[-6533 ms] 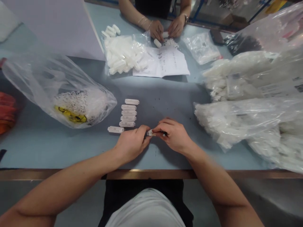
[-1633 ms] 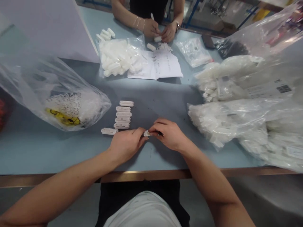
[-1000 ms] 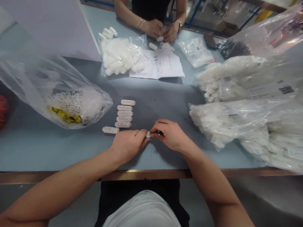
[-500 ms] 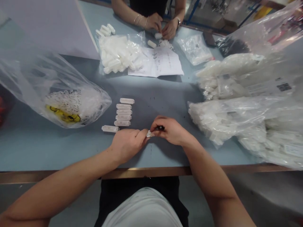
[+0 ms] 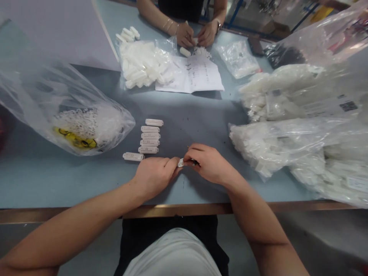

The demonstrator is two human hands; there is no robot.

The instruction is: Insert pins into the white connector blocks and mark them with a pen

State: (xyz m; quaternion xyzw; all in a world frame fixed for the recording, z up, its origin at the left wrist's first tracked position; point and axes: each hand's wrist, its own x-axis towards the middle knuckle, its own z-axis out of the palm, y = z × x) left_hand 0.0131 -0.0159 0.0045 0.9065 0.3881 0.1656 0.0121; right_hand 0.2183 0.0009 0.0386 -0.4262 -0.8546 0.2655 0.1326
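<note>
My left hand (image 5: 156, 174) is closed, back upward, around a small white plastic piece (image 5: 181, 163) whose end shows at the fingertips. Most of that piece is hidden. Touching the same end are the fingers of my right hand (image 5: 208, 163), which is closed around a slim dark tool (image 5: 195, 163); its exact kind I cannot make out. Beside my left knuckles lies a white plastic strip (image 5: 133, 156) with rows of small marks. Several similar strips (image 5: 150, 136) are lined up one above another just beyond it.
On the left a clear bag (image 5: 115, 134) holds many small white parts. Bulging bags of white pieces (image 5: 258, 147) crowd the right. Across the table (image 5: 94, 180), a co-worker's hands (image 5: 208, 34) handle a white piece behind a paper sheet (image 5: 205, 78) and another bag (image 5: 146, 65).
My right hand has turned slightly, and the dark tool sits lower and at another angle against the white piece. My left hand stays put. The co-worker's hands have shifted a little.
</note>
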